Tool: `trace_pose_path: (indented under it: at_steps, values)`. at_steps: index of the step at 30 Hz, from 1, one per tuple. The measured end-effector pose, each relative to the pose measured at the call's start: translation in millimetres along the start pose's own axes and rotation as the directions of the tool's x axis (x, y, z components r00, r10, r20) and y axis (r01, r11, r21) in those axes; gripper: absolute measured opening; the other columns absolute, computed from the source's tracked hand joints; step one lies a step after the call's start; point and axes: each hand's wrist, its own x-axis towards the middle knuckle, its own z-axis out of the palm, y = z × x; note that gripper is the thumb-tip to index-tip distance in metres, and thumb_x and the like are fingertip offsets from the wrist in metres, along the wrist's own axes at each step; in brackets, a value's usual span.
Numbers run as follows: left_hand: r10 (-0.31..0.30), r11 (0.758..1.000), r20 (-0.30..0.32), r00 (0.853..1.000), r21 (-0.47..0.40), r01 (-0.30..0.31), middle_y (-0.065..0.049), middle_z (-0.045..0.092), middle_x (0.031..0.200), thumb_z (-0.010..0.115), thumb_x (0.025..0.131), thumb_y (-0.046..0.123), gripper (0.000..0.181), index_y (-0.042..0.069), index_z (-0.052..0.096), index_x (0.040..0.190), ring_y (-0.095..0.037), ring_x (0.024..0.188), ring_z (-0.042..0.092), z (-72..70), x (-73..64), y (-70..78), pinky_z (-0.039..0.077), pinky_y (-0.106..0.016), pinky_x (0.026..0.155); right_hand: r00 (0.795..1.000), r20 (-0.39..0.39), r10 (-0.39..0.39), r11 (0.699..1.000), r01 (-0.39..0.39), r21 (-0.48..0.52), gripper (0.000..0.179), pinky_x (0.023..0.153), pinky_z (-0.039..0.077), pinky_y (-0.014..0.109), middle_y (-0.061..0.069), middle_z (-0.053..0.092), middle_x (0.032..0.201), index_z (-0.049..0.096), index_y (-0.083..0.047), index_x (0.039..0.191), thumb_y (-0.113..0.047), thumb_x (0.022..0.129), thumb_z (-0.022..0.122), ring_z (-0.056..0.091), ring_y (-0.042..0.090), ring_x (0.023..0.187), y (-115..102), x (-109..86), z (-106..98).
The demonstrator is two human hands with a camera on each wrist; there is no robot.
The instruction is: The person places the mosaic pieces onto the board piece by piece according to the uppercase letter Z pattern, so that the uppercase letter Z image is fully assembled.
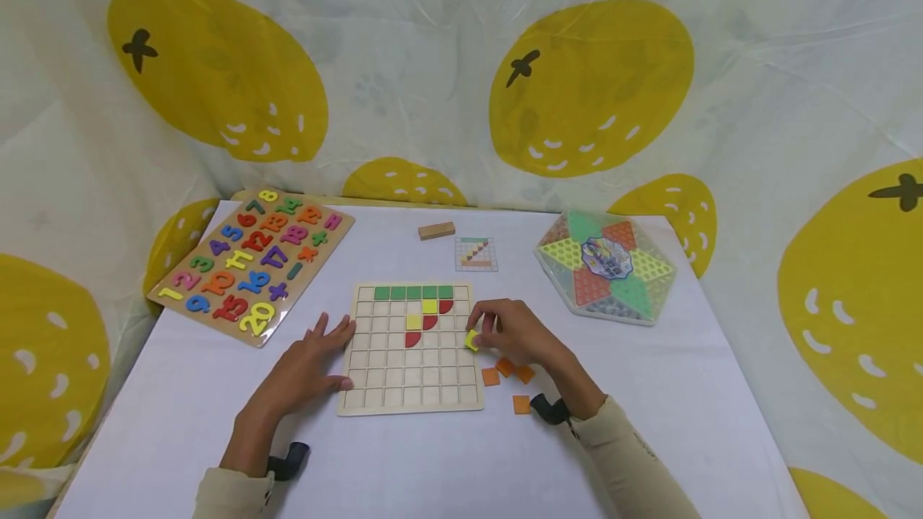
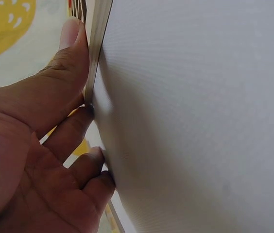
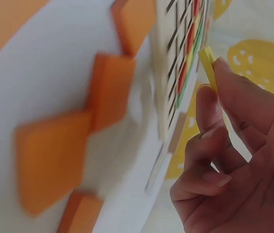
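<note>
A wooden grid board (image 1: 389,379) lies on the white table. Green square tiles (image 1: 414,293) run along its top row, and below them yellow square tiles (image 1: 414,322) and red rounded tiles (image 1: 413,339) step down diagonally. My left hand (image 1: 306,367) rests at the board's left edge, thumb and fingers touching it; in the left wrist view the thumb (image 2: 71,46) lies against the edge. Over the board's right edge my right hand (image 1: 515,332) pinches a yellow tile (image 3: 208,67) between thumb and finger. Several orange square tiles (image 1: 521,404) lie under and beside that hand.
A pattern card (image 1: 476,255) and a small wooden block (image 1: 437,231) lie behind the board. A number puzzle board (image 1: 252,263) is at the back left, a hexagonal game box (image 1: 606,267) at the back right. A lemon-print cloth (image 1: 411,86) hangs behind.
</note>
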Motion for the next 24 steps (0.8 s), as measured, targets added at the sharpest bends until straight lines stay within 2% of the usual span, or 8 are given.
trace_pose_path:
  at_steps: [3, 8, 12, 17, 24]
  values:
    - [0.002, 1.0, -0.001, 1.0, -0.001, -0.002, -0.007, 0.036, 0.17, 0.096, 0.077, 0.025, 0.101, 0.014, 0.042, 0.162, -0.048, 0.162, 0.018, 1.2, 0.4, -0.9, 0.025, -0.073, 0.123, 0.999, -0.003, -0.033, 0.999, 0.033, 0.01, 0.015, 0.059, 0.041, 0.023, -0.003, 0.063, 0.078, 0.071, -0.026, 0.101, -0.019, 0.094, 0.082, 0.054, 0.016, 0.067, -8.5, 5.1, 6.6]
    - [0.001, 1.0, -0.009, 1.0, 0.0, -0.001, -0.007, 0.036, 0.169, 0.096, 0.076, 0.025, 0.102, 0.014, 0.042, 0.162, -0.048, 0.162, 0.018, 2.6, 1.0, -1.6, 0.024, -0.073, 0.123, 0.998, -0.047, -0.049, 0.999, 0.049, 0.008, 0.017, 0.06, 0.041, 0.024, -0.004, 0.064, 0.075, 0.07, -0.021, 0.099, -0.02, 0.092, 0.085, 0.056, 0.015, 0.068, -27.4, 16.4, 21.2]
    - [-0.017, 1.0, -0.012, 1.0, -0.002, 0.017, -0.006, 0.036, 0.17, 0.097, 0.075, 0.025, 0.103, 0.015, 0.042, 0.162, -0.049, 0.162, 0.019, 3.5, 1.4, -2.0, 0.024, -0.075, 0.122, 0.996, -0.061, -0.059, 0.998, 0.058, -0.011, 0.018, 0.063, 0.043, 0.025, -0.007, 0.064, 0.074, 0.068, -0.022, 0.094, -0.022, 0.091, 0.086, 0.057, 0.012, 0.069, -41.4, 27.2, 35.2]
    - [-0.024, 1.0, -0.005, 1.0, -0.007, 0.024, -0.005, 0.035, 0.17, 0.096, 0.076, 0.026, 0.103, 0.017, 0.042, 0.163, -0.049, 0.162, 0.018, 3.0, 0.9, -2.3, 0.023, -0.076, 0.122, 0.995, -0.071, -0.068, 0.997, 0.065, -0.047, 0.02, 0.063, 0.043, 0.025, -0.009, 0.064, 0.073, 0.067, -0.024, 0.088, -0.024, 0.091, 0.086, 0.057, 0.009, 0.069, -58.8, 40.0, 52.2]
    - [-0.013, 1.0, 0.001, 1.0, -0.017, 0.013, -0.004, 0.035, 0.171, 0.095, 0.078, 0.029, 0.101, 0.018, 0.042, 0.163, -0.05, 0.162, 0.018, 1.9, 0.4, -3.2, 0.023, -0.077, 0.12, 0.992, -0.109, -0.062, 0.989, 0.047, -0.137, 0.021, 0.058, 0.042, 0.024, -0.011, 0.061, 0.07, 0.066, -0.024, 0.087, -0.027, 0.091, 0.086, 0.055, 0.006, 0.065, -74.3, 58.3, 73.5]
